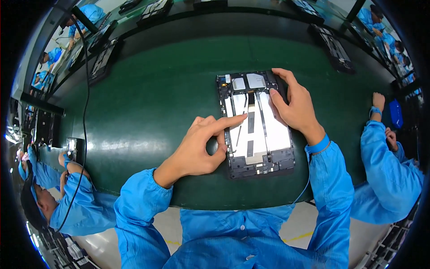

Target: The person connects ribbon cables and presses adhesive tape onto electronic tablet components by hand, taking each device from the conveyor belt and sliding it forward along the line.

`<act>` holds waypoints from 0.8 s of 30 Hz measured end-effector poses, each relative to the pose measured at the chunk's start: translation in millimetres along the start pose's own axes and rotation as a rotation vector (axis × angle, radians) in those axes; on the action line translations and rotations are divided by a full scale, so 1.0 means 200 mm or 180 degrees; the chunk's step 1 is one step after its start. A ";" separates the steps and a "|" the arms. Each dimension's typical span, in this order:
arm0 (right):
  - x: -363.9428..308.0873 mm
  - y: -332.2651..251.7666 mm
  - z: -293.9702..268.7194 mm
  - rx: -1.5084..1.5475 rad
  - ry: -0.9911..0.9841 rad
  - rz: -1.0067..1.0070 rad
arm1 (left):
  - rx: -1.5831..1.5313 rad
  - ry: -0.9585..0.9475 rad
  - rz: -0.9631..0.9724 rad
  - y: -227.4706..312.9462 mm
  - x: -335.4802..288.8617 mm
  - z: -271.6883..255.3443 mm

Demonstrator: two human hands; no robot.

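An opened tablet [280,130] lies on the green work surface in front of me, its silver inner plate, black frame and dark ribbon cables exposed. My right hand [298,105] grips its upper right edge, thumb on the inner side and fingers around the outer edge. Over the tablet's middle reaches the stretched index finger of my left hand [201,145], its tip at or just above a dark strip near the centre line. The thumb and curled fingers of that hand are by the tablet's left edge; whether they touch it I cannot tell. A blue wrist strap [319,147] circles my right wrist.
More opened devices lie at the far left [104,60] and far right [331,47]. A black cable [86,98] hangs down on the left. Co-workers in blue sit close at the left [85,201] and right [385,170]. A blue object [396,114] is by the right one.
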State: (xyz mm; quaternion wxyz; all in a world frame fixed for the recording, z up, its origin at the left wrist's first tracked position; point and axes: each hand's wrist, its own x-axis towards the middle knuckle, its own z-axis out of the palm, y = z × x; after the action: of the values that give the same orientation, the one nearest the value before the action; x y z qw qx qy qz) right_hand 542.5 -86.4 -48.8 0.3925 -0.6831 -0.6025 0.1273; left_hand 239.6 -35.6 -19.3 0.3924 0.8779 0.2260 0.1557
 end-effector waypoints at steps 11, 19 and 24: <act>0.01 -0.05 0.04 0.0233 0.0284 0.0128 | -0.0203 0.0231 -0.0362 0.05 -0.02 0.04; 0.01 -0.05 0.03 0.0130 0.0230 0.0175 | -0.0028 0.0129 -0.0485 0.06 -0.02 0.04; 0.01 -0.05 0.02 0.0052 0.0125 0.0114 | -0.0390 0.0184 -0.0174 -0.05 -0.03 0.02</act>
State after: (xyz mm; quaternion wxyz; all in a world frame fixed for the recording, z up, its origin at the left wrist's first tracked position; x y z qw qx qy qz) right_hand 532.5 -83.2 -44.6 0.4076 -0.6930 -0.5813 0.1258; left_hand 233.8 -34.6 -29.8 0.4428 0.8409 0.2512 0.1838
